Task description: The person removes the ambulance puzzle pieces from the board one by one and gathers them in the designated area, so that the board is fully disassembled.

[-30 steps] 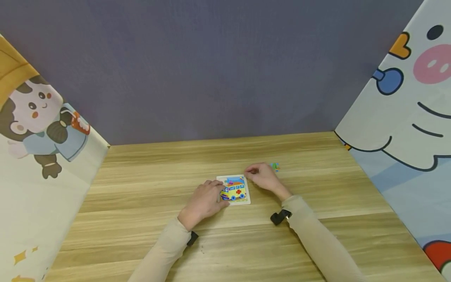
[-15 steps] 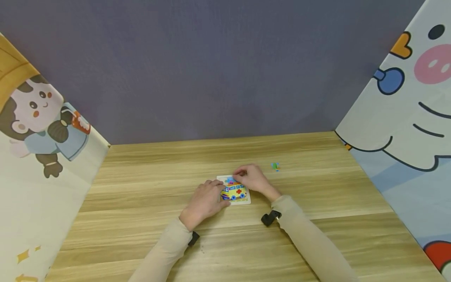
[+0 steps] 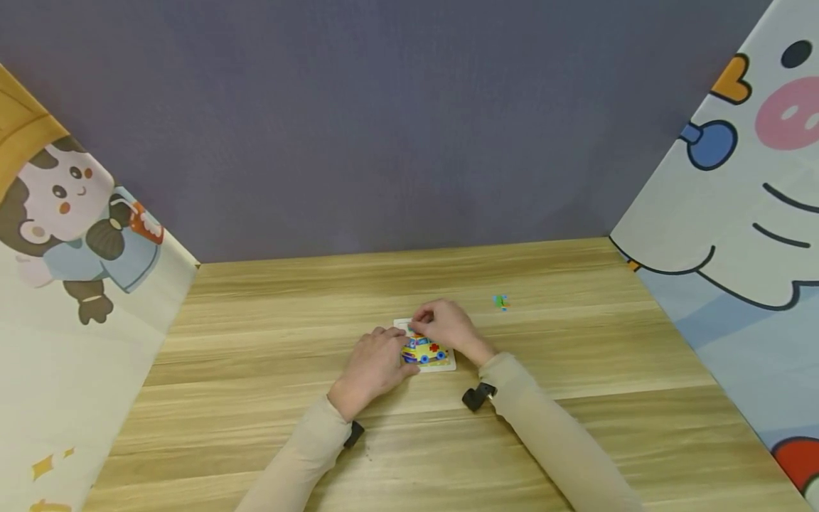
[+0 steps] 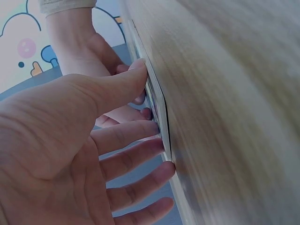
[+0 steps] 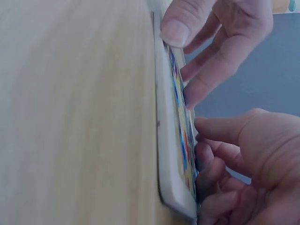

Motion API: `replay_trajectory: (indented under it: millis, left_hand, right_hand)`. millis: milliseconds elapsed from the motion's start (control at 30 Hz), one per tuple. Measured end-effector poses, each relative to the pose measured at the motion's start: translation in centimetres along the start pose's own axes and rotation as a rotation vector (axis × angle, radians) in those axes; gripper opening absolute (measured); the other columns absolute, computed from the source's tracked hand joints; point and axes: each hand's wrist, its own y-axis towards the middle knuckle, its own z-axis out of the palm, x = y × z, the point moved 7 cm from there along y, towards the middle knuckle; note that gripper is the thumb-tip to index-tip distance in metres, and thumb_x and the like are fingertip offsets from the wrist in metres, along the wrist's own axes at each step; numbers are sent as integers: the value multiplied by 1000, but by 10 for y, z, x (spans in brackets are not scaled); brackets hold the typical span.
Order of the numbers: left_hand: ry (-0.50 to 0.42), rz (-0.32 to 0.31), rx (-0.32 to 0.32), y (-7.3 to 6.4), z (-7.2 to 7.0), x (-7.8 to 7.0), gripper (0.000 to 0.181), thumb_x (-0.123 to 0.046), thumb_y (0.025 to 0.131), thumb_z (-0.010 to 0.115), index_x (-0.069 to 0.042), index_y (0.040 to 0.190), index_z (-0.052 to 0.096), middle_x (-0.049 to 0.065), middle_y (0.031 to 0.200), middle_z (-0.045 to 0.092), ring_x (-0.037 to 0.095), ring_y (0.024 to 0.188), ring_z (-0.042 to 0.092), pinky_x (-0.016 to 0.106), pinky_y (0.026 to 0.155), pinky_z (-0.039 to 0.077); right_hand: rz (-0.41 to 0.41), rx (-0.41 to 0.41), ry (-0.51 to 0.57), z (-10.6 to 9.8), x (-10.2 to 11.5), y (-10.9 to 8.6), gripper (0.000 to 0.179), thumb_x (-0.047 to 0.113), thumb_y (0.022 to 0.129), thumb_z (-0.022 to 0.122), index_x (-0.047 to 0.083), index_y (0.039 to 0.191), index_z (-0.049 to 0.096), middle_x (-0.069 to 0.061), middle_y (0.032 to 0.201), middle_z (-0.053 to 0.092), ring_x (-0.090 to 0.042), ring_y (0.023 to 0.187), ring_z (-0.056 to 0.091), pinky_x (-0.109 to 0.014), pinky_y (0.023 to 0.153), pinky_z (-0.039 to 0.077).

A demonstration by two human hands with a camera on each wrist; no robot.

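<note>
Left hand point(image 3: 373, 364) spread, touching ambulance puzzle point(image 3: 425, 351) beneath curled right hand point(image 3: 449, 327); what right holds, I can't tell. Right hand dragging could skew puzzle.

Head cam: from above, fwd & steeply down, far off, wide; covers brown wood-grain table point(image 3: 288, 306) + dark grey-blue wall point(image 3: 397, 128).
Black L wrist cam point(image 3: 354, 434): v. close, low, tipped sideways; past bare left hand point(image 4: 75, 136) twd white cartoon-print panel point(image 4: 28, 28).
Black R wrist cam point(image 3: 475, 397): v. close, low, tipped opp. way; bare right hand point(image 5: 267, 159) near side.
Shared: all 3 get both hands + square white-rimmed picture board point(image 5: 165, 126), near edge-on in wrist views.
</note>
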Motion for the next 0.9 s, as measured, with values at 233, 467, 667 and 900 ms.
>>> replay_trajectory:
  millis: [233, 467, 667, 900]
  left_hand:
    - [2, -3, -9, 0, -1, -2, 60, -47, 92, 82, -6, 134, 73, 12, 145, 68, 35, 125, 66, 52, 100, 59]
    - [-20, -4, -9, 0, 0, -2, 58, -47, 92, 82, -7, 134, 73, 11, 143, 69, 35, 123, 66, 51, 98, 60]
    - [-34, -4, -5, 1, 0, -2, 58, -44, 93, 82, -5, 135, 73, 12, 145, 68, 36, 124, 66, 53, 99, 60]
    - [-39, -7, -3, 1, 0, -1, 59, -44, 93, 82, -5, 136, 72, 13, 146, 67, 37, 126, 65, 54, 100, 59]
  right_hand:
    - [45, -10, -65, 2, 2, 0, 20, 37, 97, 79, 19, 90, 79, 6, 74, 70, -10, 59, 59, -25, 56, 46]
    - [72, -11, -83, 3, 2, 0, 13, 35, 96, 79, 22, 99, 80, 7, 80, 71, -10, 64, 60, -25, 60, 45]
    - [2, 2, -87, 4, 3, 1, 15, 33, 97, 77, 23, 105, 84, 7, 80, 72, -10, 59, 59, -24, 54, 43]
    - [-31, 23, -108, 5, 4, 2, 14, 33, 99, 76, 20, 99, 82, 8, 66, 66, -8, 51, 54, -21, 47, 37]
